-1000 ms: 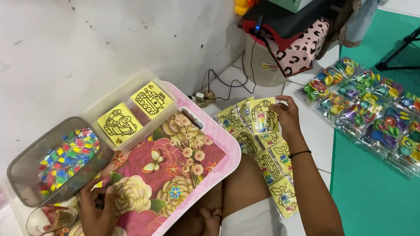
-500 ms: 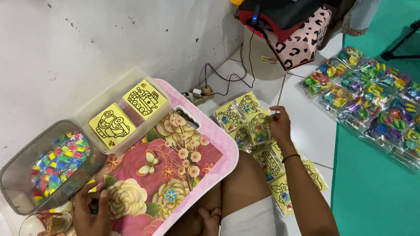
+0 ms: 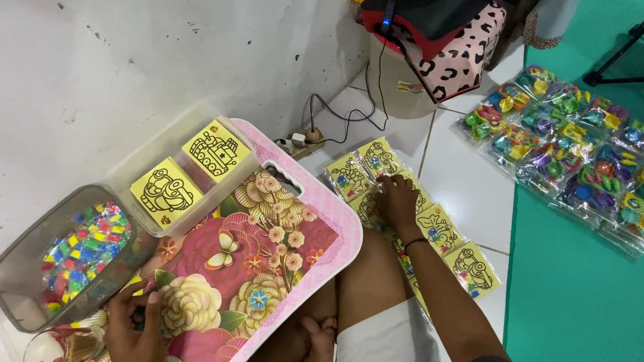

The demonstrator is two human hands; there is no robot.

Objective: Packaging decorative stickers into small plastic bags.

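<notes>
A pink flowered tray [image 3: 312, 235] rests on the lap. On the floor by its right edge lie bagged yellow cards [image 3: 437, 227], likely light, bendy and slippery; the right hand [image 3: 396, 201] presses them, fingers spread flat. The left hand [image 3: 134, 325] curls at the tray's near-left corner; I cannot tell what it grips.

Yellow packets [image 3: 408, 222]: clear-wrapped yellow cards with black line drawings, spread flat and overlapping on the white tile floor, just beside the pink tray's right edge.
Contact: pressed under the right hand [image 3: 396, 202], near the upper middle of the spread.
Spread: runs diagonally from the upper left, near the wall socket, down to the lower right beside the knee.
Farthest card [image 3: 473, 268]: lies flat at the lower right end, uncovered, drawing face up.
</notes>
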